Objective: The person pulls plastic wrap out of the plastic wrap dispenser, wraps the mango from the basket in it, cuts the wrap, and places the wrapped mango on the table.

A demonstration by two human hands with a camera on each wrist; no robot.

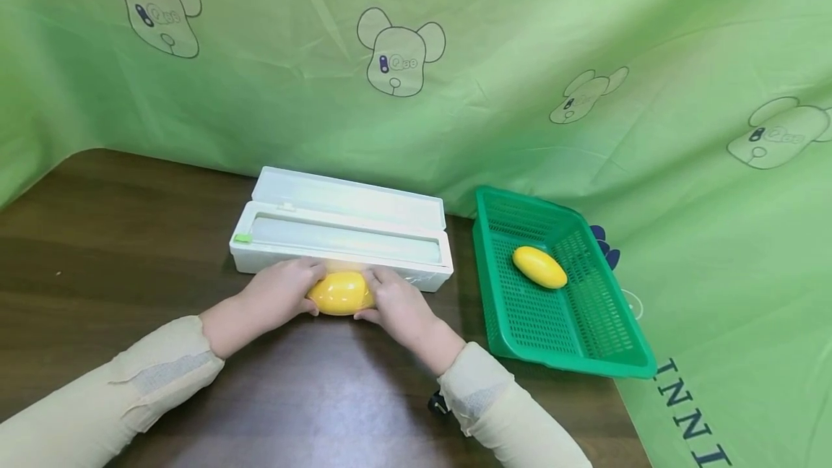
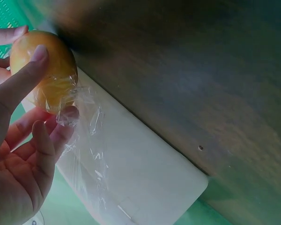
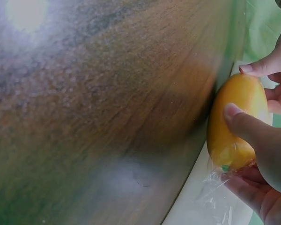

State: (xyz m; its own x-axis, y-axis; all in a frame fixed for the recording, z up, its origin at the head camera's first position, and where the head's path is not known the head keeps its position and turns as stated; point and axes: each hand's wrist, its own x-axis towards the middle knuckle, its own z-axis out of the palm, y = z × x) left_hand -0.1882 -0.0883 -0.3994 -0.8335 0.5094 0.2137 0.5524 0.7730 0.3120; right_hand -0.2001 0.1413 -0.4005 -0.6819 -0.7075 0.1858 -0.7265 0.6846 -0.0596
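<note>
Far beyond the grip, on my head feed, a green cloth (image 1: 260,92) printed with outlined animal heads hangs as a backdrop. Beneath the grip and out to both sides I have a dark wood-grain table (image 1: 130,251). Well to the right of the grip sits a green perforated basket (image 1: 572,363), set at a slant. Just past the grip I see a long white box (image 1: 260,263), its lid (image 1: 347,197) tipped back on the far side and a pale roll (image 1: 338,235) lying lengthwise inside. Cream sleeves (image 1: 117,388) come in from the near side.

I read the grip as one pinch shared by two hands: the left hand (image 1: 282,295) takes one end of a yellow fruit (image 1: 341,293), the right hand (image 1: 398,302) the other, thumbs on the near side. That fruit sits between them, right by the box's front; I cannot tell whether it touches the box. A second yellow fruit (image 1: 539,267) lies in the basket, right of the grip. Clear film (image 2: 91,117) clings to the held fruit, and my left wrist feed shows it crumpled by the fingers and trailing over the white surface. Near the right cuff is a small black object (image 1: 438,404). Left of the grip, a green tab (image 1: 243,238) marks the box's corner.
</note>
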